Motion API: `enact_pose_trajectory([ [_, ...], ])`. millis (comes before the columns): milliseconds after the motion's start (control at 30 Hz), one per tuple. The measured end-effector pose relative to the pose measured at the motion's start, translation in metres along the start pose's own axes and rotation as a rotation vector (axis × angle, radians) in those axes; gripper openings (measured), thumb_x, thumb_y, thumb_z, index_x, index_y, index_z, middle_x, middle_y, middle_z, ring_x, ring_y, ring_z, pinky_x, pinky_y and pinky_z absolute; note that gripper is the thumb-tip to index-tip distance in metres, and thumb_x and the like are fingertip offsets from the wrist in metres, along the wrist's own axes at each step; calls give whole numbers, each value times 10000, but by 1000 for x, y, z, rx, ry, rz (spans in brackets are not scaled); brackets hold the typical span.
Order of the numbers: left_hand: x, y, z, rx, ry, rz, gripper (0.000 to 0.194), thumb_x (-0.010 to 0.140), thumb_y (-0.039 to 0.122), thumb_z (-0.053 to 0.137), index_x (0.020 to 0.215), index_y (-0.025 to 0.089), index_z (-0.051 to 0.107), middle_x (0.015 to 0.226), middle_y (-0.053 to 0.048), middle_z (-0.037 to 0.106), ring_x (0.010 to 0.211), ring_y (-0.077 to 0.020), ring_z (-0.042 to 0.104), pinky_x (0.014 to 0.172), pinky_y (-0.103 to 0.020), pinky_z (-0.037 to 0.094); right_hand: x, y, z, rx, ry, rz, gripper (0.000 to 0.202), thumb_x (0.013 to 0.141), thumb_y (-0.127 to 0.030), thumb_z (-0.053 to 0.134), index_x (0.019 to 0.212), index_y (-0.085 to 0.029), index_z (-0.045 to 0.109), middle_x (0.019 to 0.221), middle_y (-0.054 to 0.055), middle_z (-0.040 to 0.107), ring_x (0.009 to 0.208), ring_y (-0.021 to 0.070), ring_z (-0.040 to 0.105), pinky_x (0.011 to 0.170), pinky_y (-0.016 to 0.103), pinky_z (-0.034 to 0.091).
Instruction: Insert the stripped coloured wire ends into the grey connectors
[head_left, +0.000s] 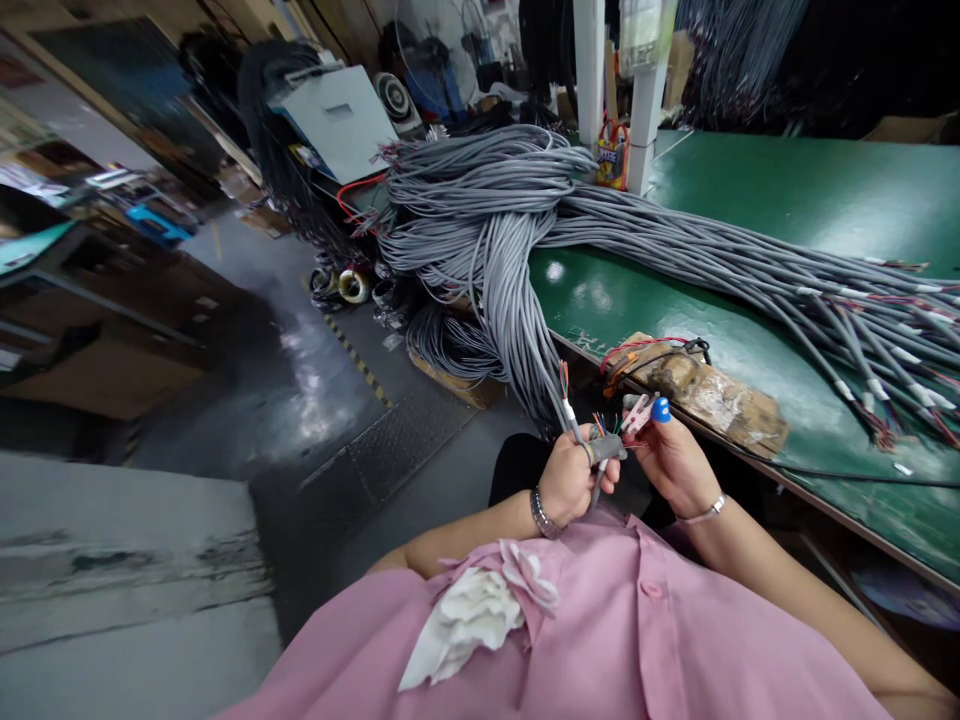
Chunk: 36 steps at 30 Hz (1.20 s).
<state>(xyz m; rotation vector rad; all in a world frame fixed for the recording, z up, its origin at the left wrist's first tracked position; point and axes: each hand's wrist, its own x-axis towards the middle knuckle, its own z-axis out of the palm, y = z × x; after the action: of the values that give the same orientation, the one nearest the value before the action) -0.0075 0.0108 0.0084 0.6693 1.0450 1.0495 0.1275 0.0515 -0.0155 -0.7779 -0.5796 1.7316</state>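
Observation:
My left hand is closed around a grey cable low in front of my chest. Thin coloured wires fan out from its stripped end, beside a grey wrapping that seems to cover my thumb. My right hand pinches a small pale pink clip-like piece close to those wires; its exact kind is unclear. A blue cover sits on a right fingertip. Just above my left hand, another cable end with a white tag sticks up from the hanging bundle of grey cables.
The green table runs along my right, with more grey cables across it. A taped wooden block lies at its near edge beside a black cord. A pale box and a fan stand behind. Grey floor is at left.

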Motion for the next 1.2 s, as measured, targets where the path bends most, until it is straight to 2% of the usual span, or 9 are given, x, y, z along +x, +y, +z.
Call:
enact_pose_trajectory([
  [133,0,-1,2,4,23,-17,230,681,337,661,655,137,550,456,-6,560,323,-79,448,330,-183,253,-3,0,3,18,-14,13,333,763,-507,680,856,-189,716,725,18,654,613,113,542,563,234,462],
  [267,-7,-1,3,5,27,34,269,667,365,685,646,139,540,456,-4,561,323,-83,450,335,-189,270,-7,-1,3,37,-54,46,376,748,-592,642,799,-222,690,722,14,648,626,128,549,568,253,458],
  [433,-17,-2,0,17,16,107,283,702,379,674,635,139,540,461,-1,565,329,-76,454,339,-187,246,-10,-5,2,58,-110,134,447,777,-650,553,793,-220,673,849,44,667,652,134,552,568,258,460],
  [633,-17,-2,-2,13,84,119,308,694,421,682,679,148,540,491,6,578,344,-75,462,347,-190,270,-13,-6,5,-9,-87,86,244,799,-449,651,829,-208,673,781,21,637,650,126,538,571,241,456],
  [833,-11,-5,1,19,94,154,318,722,435,672,711,141,549,513,6,581,369,-72,472,365,-188,294,-12,-7,3,-78,13,103,333,767,-528,653,801,-197,662,744,27,640,606,124,547,513,231,459],
  [933,-9,-6,2,21,96,158,307,729,426,667,723,141,554,515,8,583,371,-70,470,367,-184,305,-11,-12,2,-122,40,129,284,751,-475,698,749,-194,654,698,16,632,572,108,535,492,208,454],
  [1200,-3,-8,5,58,105,170,309,732,423,665,679,147,537,523,13,580,370,-64,473,377,-181,328,-11,-12,-4,-29,-21,128,219,760,-427,708,802,-212,700,830,20,699,714,134,611,664,259,499],
])
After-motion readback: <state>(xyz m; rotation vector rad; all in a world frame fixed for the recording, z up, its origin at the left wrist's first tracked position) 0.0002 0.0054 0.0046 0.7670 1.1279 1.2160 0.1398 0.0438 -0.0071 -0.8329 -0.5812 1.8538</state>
